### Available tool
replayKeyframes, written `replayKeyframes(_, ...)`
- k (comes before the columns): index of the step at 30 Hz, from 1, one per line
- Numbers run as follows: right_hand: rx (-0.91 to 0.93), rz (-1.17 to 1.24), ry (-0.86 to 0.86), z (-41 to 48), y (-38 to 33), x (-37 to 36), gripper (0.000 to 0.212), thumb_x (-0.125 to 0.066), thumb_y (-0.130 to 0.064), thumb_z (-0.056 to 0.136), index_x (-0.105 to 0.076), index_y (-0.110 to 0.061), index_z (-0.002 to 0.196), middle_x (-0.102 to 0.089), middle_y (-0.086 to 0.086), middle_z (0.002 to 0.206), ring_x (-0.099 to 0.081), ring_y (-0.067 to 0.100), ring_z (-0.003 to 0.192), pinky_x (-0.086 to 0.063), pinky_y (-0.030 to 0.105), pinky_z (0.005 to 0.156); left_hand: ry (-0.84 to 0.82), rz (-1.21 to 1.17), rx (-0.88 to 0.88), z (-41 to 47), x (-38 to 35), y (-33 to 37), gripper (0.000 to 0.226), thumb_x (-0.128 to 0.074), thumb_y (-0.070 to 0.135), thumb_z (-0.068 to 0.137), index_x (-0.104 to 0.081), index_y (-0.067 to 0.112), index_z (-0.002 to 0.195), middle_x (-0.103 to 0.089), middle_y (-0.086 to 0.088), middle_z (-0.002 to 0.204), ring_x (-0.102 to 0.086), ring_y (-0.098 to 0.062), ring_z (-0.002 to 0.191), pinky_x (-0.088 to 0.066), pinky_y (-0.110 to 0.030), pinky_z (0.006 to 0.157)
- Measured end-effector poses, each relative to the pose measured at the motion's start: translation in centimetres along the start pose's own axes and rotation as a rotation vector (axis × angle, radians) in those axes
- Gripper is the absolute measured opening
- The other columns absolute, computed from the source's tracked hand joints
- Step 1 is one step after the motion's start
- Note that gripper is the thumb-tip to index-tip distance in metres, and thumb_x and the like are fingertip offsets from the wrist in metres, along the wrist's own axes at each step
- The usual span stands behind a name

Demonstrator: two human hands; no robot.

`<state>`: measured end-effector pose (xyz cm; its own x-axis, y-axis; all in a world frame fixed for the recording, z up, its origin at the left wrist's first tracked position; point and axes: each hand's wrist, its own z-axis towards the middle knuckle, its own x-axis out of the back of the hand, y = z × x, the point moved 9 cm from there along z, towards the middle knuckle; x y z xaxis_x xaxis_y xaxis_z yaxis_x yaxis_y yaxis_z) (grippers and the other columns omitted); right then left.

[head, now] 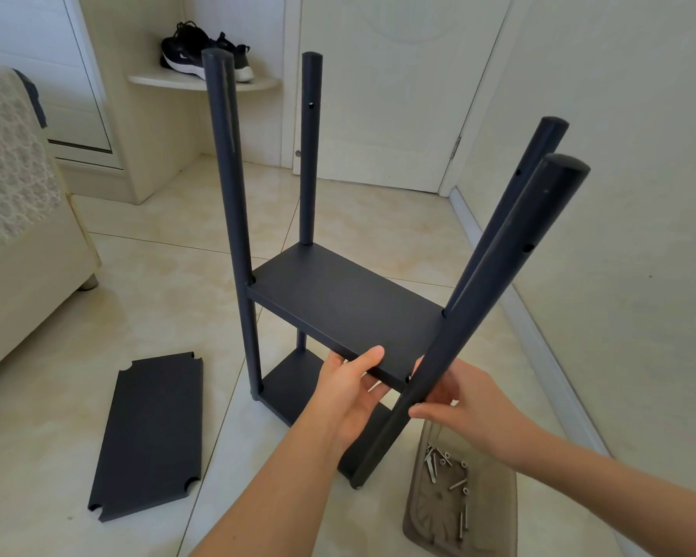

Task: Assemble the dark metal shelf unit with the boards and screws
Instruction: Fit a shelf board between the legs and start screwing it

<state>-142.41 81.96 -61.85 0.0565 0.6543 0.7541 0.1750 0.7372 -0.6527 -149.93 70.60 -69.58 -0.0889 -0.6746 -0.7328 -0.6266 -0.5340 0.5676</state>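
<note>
**Both hands on the half-built shelf unit**

The dark metal shelf unit (338, 307) stands on the tiled floor in the middle of the room. Its four poles are upright or leaning slightly, with two boards fitted between them. A spare board (149, 436) lies flat on the tiles to its near left, well apart. A beige tray (495, 516) sits on the floor at the near right, just beside the foot of the near right pole (479, 315).

The left hand (350, 391) grips the near edge of the upper board (346, 299), thumb on top and fingers curled underneath. The right hand (467, 404) is wrapped round the near right pole just below that board, thumb across the front.

Loose screws (443, 464) lie scattered in the tray.

The pole hides most of the right hand's fingers. The left arm and the pole cover much of the lower board (290, 387). Whether the joint at the near right corner is fastened cannot be made out. The tray's near end is cut off by the frame.
</note>
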Motion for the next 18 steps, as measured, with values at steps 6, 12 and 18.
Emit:
replayKeyframes(6,-0.041,0.027,0.026,0.05,-0.02,0.13,0.050,-0.083,-0.030,0.076,-0.044,-0.047,0.103,-0.066,-0.015,0.087,-0.062,-0.008,0.080,-0.047,0.006,0.058,-0.005,-0.005,0.002,0.09,-0.04,0.13,0.037,-0.067,-0.001,0.091,-0.060,0.021,0.120,-0.078,-0.002,0.099,-0.076,-0.023,0.091,-0.061,-0.038,0.069)
replayKeyframes(12,-0.047,0.009,0.034,-0.05,-0.12,0.28,0.042,-0.082,-0.031,0.077,-0.049,-0.044,0.099,-0.065,-0.016,0.086,-0.060,-0.009,0.079,-0.046,0.006,0.059,-0.001,0.002,0.005,0.20,-0.11,0.27,0.036,-0.068,0.000,0.091,-0.061,0.022,0.120,-0.077,-0.003,0.102,-0.075,-0.025,0.095,-0.062,-0.040,0.074)
replayKeyframes(18,-0.062,0.030,0.044,-0.13,0.15,0.27,0.059,-0.084,-0.031,0.075,-0.045,-0.038,0.119,-0.066,-0.013,0.077,-0.064,-0.005,0.078,-0.048,0.008,0.058,-0.007,-0.017,0.017,-0.01,0.01,0.35,0.036,-0.066,-0.001,0.092,-0.061,0.020,0.120,-0.078,-0.003,0.101,-0.076,-0.025,0.092,-0.061,-0.038,0.069)
